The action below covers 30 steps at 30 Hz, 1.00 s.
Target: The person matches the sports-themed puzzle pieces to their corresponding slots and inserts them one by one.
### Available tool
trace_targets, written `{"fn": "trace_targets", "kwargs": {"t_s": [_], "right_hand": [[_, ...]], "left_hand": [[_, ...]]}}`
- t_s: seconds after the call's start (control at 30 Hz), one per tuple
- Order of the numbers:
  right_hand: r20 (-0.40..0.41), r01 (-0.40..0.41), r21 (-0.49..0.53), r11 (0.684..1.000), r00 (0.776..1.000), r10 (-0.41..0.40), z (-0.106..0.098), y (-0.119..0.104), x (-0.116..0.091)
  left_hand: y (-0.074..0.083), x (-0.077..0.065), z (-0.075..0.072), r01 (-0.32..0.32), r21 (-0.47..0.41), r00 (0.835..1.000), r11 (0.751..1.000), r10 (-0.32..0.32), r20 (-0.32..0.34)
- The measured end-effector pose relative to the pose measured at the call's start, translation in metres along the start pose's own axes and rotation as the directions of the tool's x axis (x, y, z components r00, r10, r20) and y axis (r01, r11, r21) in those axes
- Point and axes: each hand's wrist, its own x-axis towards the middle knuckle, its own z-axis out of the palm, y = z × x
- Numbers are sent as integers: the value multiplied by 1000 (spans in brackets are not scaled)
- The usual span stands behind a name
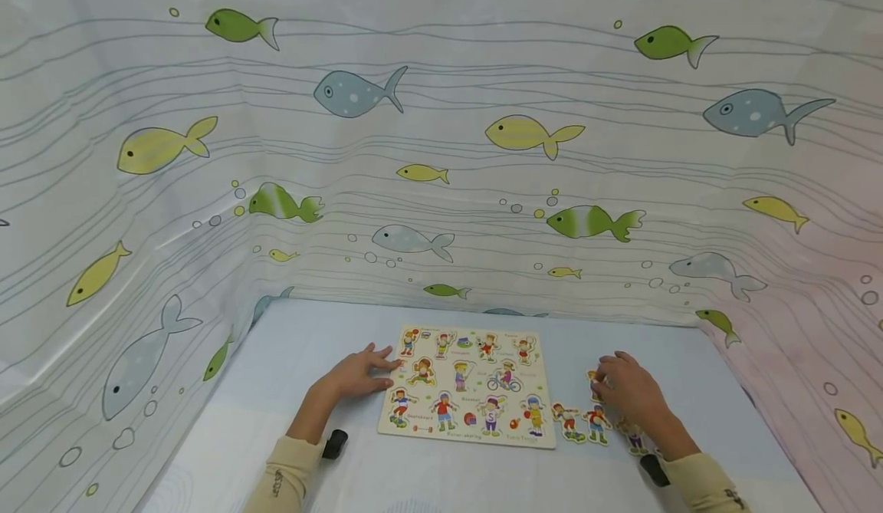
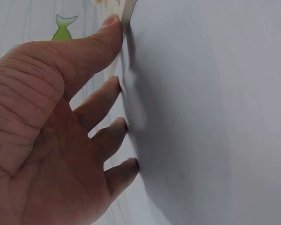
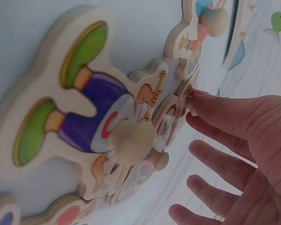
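A wooden puzzle board [image 1: 476, 442] printed with sports figures lies flat on the table. My left hand [image 1: 355, 375] rests at its left edge with fingers spread; in the left wrist view the thumb [image 2: 103, 44] touches the board's edge. To the right of the board, my right hand [image 1: 628, 392] reaches over loose figure pieces. Its thumb and index finger pinch the small knob of a puzzle piece [image 3: 182, 96], partly hidden by the hand. Closer to the right wrist camera lies a piece with purple shorts and green shoes [image 3: 96, 115], with a round wooden knob [image 3: 133, 141].
Two loose pieces, a skateboarder [image 1: 569, 424] and a figure in red and blue [image 1: 597, 425], lie beside the board's lower right corner. More pieces are partly under the right forearm. A fish-patterned curtain [image 1: 441, 214] surrounds the pale table [image 1: 331, 317].
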Motion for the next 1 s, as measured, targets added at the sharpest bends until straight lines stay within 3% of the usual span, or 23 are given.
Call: {"fn": "trace_targets", "kwargs": {"t_s": [0.2, 0.57, 1.0], "right_hand": [[15, -8, -14, 1000, 1000, 9, -3, -4, 3], [-118, 104, -3, 995, 988, -104, -12, -13, 10], [-106, 107, -26, 994, 988, -109, -10, -27, 18]], "left_hand": [[-2, 0, 2, -1, -8, 1000, 1000, 1, -1], [-3, 0, 0, -21, -7, 1000, 1000, 21, -13], [-4, 2, 1, -6, -12, 1000, 1000, 6, -11]]}}
